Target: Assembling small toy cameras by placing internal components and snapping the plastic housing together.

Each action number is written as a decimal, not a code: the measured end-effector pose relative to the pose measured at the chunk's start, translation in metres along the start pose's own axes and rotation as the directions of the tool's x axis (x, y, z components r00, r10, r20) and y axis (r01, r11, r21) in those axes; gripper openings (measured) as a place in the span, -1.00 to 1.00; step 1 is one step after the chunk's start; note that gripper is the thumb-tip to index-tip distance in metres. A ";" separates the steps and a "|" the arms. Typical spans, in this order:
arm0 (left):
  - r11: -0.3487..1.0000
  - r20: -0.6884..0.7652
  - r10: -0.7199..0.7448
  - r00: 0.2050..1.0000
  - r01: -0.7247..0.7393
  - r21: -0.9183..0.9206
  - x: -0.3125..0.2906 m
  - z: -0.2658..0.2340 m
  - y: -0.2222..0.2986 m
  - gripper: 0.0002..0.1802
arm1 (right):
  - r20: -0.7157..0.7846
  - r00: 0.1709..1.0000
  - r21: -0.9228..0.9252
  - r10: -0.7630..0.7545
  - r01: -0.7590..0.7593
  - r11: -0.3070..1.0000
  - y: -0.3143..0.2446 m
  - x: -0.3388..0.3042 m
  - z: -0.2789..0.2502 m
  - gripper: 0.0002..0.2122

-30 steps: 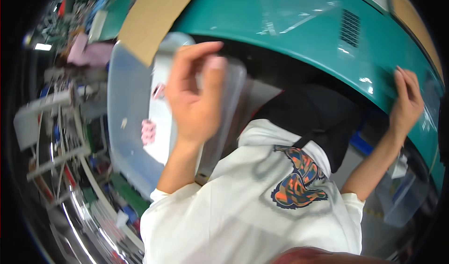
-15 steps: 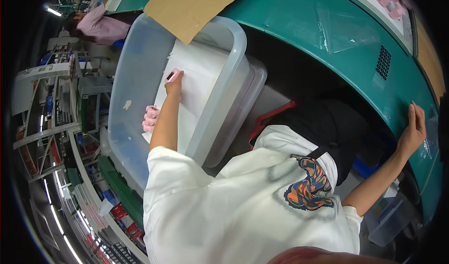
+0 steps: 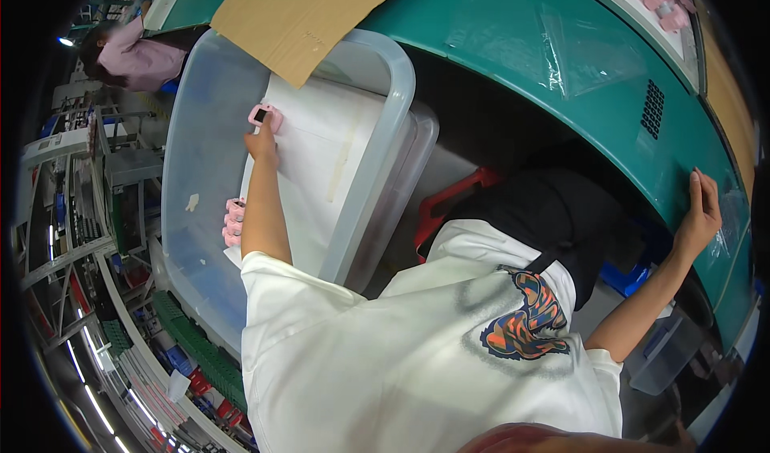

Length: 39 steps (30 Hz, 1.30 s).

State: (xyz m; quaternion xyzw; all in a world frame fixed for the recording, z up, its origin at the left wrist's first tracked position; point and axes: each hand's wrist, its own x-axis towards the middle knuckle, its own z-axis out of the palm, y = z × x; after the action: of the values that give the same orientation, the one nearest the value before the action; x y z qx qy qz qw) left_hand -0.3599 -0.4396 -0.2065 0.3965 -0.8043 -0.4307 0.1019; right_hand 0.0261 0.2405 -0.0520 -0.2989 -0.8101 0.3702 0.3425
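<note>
My left hand [image 3: 262, 143] reaches into a pale translucent plastic tub [image 3: 397, 72], its fingers closed on a small pink device [image 3: 258, 115] with a dark square screen. The device is over a white sheet [image 3: 321, 144] inside the tub, near the sheet's far end. Closer to me, a short row of similar pink devices [image 3: 233, 224] lies by the sheet's left edge, partly hidden by my forearm. My right hand [image 3: 699, 216] is at the green tabletop's edge on the right, fingers stretched out and holding nothing.
Brown cardboard [image 3: 309, 12] overhangs the tub's far end. On the green table [image 3: 497, 28] lie clear plastic film [image 3: 553, 56] and a black perforated piece [image 3: 653, 110]; more pink devices [image 3: 664, 4] sit on a white surface beyond. A red stool [image 3: 449, 200] stands beside the tub. Another person [image 3: 136, 56] works at far left.
My left hand has moved the pink device toward the far left of the sheet, and its screen now shows more fully. My right hand has stayed by the table edge. The whole view shifted slightly.
</note>
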 end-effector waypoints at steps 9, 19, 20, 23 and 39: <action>0.995 0.419 0.073 0.905 -0.039 -0.087 0.051 -0.016 -0.002 -0.50 | 0.015 0.999 -0.006 -0.048 0.048 0.999 -0.004 0.000 0.003 -0.87; 0.780 0.607 0.443 0.660 0.051 -0.624 -0.118 -0.120 0.090 -0.60 | 0.011 0.996 -0.022 -0.089 0.089 0.996 -0.005 0.001 0.006 -0.87; 0.739 0.605 0.510 0.611 0.050 -0.672 -0.145 -0.134 0.105 -0.59 | -0.003 0.995 -0.003 -0.098 0.098 0.995 -0.005 0.002 0.007 -0.87; 0.752 0.601 0.566 0.564 -0.054 -0.657 -0.240 -0.161 0.134 -0.49 | -0.029 0.995 0.011 -0.094 0.095 0.995 -0.002 0.002 0.006 -0.88; 0.954 0.922 0.290 -0.256 0.153 -0.258 -0.589 -0.058 0.137 -0.13 | -0.301 0.953 0.320 -0.027 0.127 0.939 0.024 -0.106 -0.078 -0.86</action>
State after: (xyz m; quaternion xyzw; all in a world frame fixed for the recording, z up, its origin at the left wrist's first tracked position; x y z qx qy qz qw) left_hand -0.0140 -0.0045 0.0400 -0.1658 -0.5206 -0.6758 -0.4948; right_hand 0.1545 0.2062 -0.0686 -0.2553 -0.6869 0.4406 0.5186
